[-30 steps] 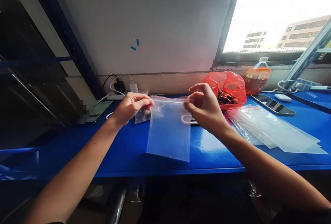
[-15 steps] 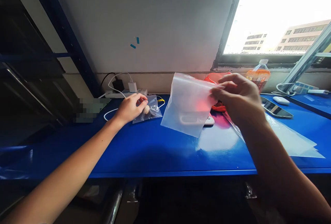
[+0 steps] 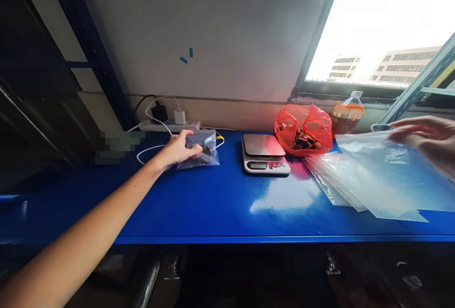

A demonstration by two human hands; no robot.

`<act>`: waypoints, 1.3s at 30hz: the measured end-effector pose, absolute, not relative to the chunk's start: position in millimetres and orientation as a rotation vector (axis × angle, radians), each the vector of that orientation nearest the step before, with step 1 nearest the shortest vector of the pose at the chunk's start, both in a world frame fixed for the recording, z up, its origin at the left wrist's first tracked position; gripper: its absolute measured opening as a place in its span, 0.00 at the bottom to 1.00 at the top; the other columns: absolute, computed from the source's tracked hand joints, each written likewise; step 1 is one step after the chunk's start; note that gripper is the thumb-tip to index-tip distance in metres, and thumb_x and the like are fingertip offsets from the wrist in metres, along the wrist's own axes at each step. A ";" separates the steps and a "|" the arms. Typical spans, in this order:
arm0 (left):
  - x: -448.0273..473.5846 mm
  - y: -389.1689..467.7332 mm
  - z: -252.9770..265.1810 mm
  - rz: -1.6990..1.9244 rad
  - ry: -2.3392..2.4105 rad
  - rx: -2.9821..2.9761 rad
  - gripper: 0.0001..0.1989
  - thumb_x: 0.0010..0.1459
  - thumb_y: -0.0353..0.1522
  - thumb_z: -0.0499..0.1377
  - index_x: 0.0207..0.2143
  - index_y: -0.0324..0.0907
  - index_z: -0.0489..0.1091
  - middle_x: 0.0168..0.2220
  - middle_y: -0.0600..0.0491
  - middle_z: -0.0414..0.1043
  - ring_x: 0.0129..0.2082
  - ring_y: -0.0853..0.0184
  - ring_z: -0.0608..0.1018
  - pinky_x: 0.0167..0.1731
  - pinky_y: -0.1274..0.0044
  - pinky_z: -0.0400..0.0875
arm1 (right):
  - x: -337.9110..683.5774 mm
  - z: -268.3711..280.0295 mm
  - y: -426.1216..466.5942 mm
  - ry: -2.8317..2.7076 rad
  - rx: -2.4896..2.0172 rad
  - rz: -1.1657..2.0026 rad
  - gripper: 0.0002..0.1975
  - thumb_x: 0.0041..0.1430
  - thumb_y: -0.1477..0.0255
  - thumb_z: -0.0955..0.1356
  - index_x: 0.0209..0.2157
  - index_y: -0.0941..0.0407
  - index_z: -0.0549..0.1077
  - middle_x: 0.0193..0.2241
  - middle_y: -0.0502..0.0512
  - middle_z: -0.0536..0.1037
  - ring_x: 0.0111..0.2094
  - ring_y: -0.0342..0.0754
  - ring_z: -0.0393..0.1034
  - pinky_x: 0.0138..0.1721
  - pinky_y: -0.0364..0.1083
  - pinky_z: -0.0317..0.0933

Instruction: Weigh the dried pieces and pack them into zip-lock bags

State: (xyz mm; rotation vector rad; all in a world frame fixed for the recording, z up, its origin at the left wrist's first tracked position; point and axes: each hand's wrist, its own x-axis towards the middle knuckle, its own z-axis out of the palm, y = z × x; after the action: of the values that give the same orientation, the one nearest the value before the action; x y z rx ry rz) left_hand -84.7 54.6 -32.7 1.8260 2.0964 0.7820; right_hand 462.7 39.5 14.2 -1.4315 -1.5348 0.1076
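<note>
My left hand (image 3: 177, 150) is at the left of the table, its fingers on the near side of a small clear plastic bag (image 3: 212, 155) and its thumb against it. Inside the bag are a few brownish lumps, partly hidden by the hand. At the right edge, my right hand (image 3: 428, 138), somewhat blurred, pinches the top of a frosted plastic bag (image 3: 373, 156). That bag hangs over a fanned stack of similar flat bags (image 3: 350, 194). Between the hands stands a white kitchen scale (image 3: 265, 147) with a bare metal plate.
Behind the stack, a red plastic bag (image 3: 322, 130) gapes, with dark brown pieces inside. A drink bottle (image 3: 347, 116) stands by the window. A power strip (image 3: 194, 125) with chargers and a white cable (image 3: 140, 156) lies along the wall. The blue table's front edge (image 3: 227, 240) runs across.
My right hand has carried the frosted bag rightwards from in front of the scale to over the stack, uncovering the scale and the red bag. My left hand has stayed at the small bag, shifting slightly.
</note>
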 end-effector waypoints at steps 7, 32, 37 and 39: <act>-86.1 42.7 -14.7 0.932 1.597 1.700 0.29 0.48 0.37 0.63 0.53 0.43 0.61 0.51 0.42 0.69 0.49 0.57 0.76 0.42 0.70 0.74 | 479.5 -32.0 111.0 -1.544 -1.699 0.431 0.10 0.47 0.72 0.71 0.35 0.51 0.76 0.29 0.62 0.78 0.27 0.49 0.71 0.30 0.52 0.56; -28.6 4.4 -15.3 0.662 1.198 2.782 0.32 0.56 0.20 0.46 0.59 0.53 0.60 0.54 0.56 0.69 0.52 0.64 0.71 0.55 0.69 0.62 | 220.1 -41.0 33.4 -2.103 -0.750 0.997 0.11 0.62 0.67 0.62 0.39 0.58 0.72 0.29 0.52 0.73 0.31 0.44 0.69 0.33 0.45 0.64; -28.1 4.2 -17.2 0.595 1.187 2.831 0.32 0.56 0.20 0.45 0.60 0.52 0.59 0.56 0.55 0.67 0.54 0.64 0.69 0.55 0.70 0.61 | 216.6 -41.2 33.3 -2.038 -0.761 1.140 0.10 0.60 0.68 0.62 0.38 0.58 0.72 0.25 0.51 0.72 0.29 0.44 0.68 0.34 0.46 0.63; -27.7 3.6 -16.2 0.559 1.196 2.843 0.32 0.56 0.20 0.45 0.60 0.52 0.59 0.55 0.54 0.68 0.53 0.64 0.69 0.53 0.69 0.62 | 216.6 -41.3 32.8 -2.025 -0.758 1.173 0.10 0.59 0.67 0.63 0.39 0.57 0.71 0.25 0.50 0.72 0.29 0.44 0.67 0.33 0.46 0.62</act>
State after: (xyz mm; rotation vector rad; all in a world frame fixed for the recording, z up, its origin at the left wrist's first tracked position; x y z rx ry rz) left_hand -27.7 3.6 -16.2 2.8433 1.1965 0.5593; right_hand 216.6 32.8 -41.3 -0.7578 -2.0253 1.1735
